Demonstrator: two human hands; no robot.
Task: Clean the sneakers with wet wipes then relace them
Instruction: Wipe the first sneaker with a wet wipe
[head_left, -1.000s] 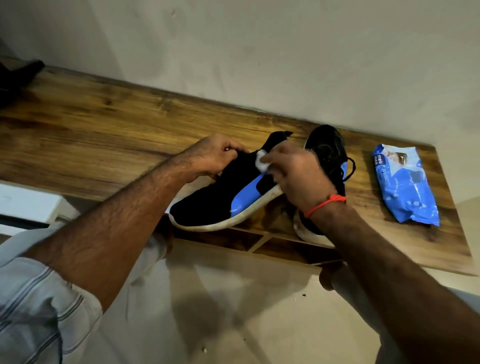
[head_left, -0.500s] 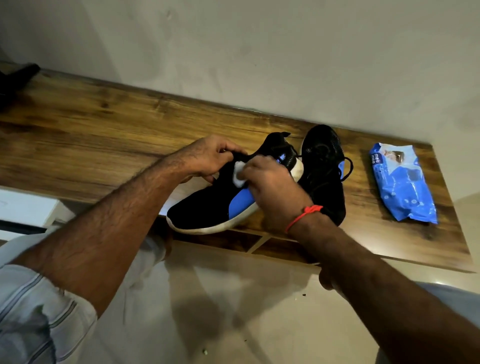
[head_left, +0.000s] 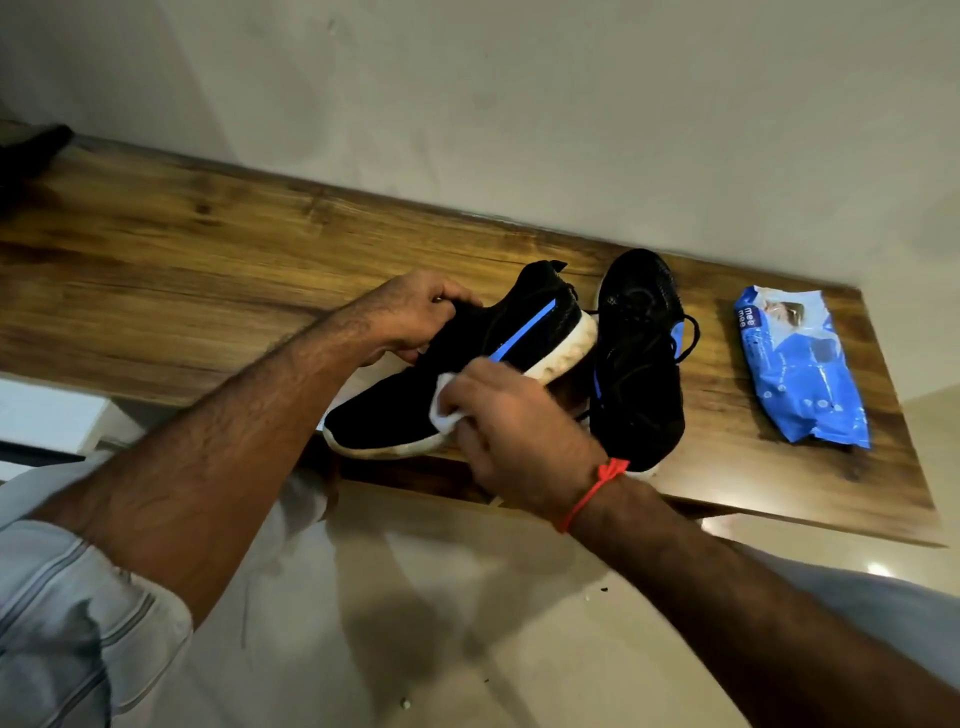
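Head view looks down on a wooden shelf (head_left: 208, 291) set against a pale wall. On that shelf, near its front edge, lies a black sneaker (head_left: 467, 364) with a blue stripe and a white sole, tipped so the sole faces the person and its toe hangs just past the edge. The left hand (head_left: 415, 317) grips this sneaker at its upper, fingers curled over the top. The right hand (head_left: 509, 421) (a red thread is tied at its wrist) pinches a folded white wet wipe (head_left: 444, 405) and presses it against the sneaker's side, close to the sole. Just beside this sneaker, on the side away from the left hand, stands the second black sneaker (head_left: 639, 364), upright, its laces loose. Farther along the shelf past that second sneaker, apart from it, lies a blue pack of wipes (head_left: 800, 374), flat on the wood.
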